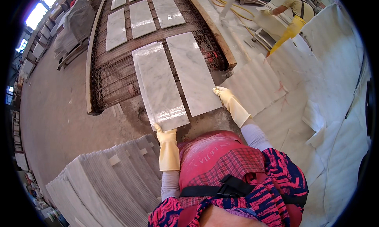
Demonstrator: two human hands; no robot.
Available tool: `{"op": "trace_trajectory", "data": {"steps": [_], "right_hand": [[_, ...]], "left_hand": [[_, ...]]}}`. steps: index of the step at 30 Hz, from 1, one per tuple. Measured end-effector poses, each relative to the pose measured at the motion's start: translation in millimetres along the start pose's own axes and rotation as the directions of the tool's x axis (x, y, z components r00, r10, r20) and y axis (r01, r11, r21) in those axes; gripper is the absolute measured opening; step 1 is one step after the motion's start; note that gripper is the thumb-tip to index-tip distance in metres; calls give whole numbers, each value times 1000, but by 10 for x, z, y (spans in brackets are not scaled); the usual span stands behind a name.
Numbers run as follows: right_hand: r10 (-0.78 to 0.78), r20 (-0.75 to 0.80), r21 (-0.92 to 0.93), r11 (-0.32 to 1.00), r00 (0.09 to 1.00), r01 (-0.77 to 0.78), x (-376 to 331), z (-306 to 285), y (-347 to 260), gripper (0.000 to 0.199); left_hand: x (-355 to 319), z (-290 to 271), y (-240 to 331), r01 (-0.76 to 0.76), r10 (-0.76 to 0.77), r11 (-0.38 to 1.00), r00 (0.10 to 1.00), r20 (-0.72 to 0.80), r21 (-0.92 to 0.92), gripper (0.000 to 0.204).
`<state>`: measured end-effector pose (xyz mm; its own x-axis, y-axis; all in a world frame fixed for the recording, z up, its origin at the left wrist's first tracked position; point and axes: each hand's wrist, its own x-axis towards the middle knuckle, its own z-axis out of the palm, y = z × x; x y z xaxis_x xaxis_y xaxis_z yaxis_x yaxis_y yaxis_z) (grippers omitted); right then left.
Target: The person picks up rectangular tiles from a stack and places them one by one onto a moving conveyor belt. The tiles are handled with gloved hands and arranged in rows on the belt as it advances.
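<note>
In the head view, the left hand (pixel 167 138), in a cream rubber glove, is closed on the near end of the left slab (pixel 162 84), at its near left corner, the fingers beneath hidden; the right hand (pixel 227 96), gloved alike, grips the right edge of the right slab (pixel 193 75), close to its near corner. Both slabs are pale grey marble, long and glossy; they lie side by side with a narrow gap between, their far ends over the mesh belt (pixel 112 81), their near ends out past it toward the person; a second slab edge (pixel 139 71) shows along the left slab's left side. Farther up the belt lie more slabs (pixel 142 18) in rows; at lower left, beside the red apron (pixel 209 160), stands a stack of slabs (pixel 106 183) on edge; white sheeting (pixel 337 69) spreads at right; a co-worker (pixel 294 9) in yellow trousers bends at upper right, near a yellow hose (pixel 241 14).
</note>
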<state>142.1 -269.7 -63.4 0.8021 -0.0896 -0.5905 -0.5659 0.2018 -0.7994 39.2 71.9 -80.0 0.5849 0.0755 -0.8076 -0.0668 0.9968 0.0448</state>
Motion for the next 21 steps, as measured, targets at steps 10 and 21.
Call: {"op": "trace_trajectory", "data": {"steps": [10,21], "right_hand": [[41,1,48,998,999,-41,-51,56,-45,33],[36,0,30,999,999,-36,97,-4,67,41]], "left_hand": [[-3,-25,39,24,-26,999,998,49,40,56],[-237,86,58,-46,47,983,999,-2,180,64]]}}
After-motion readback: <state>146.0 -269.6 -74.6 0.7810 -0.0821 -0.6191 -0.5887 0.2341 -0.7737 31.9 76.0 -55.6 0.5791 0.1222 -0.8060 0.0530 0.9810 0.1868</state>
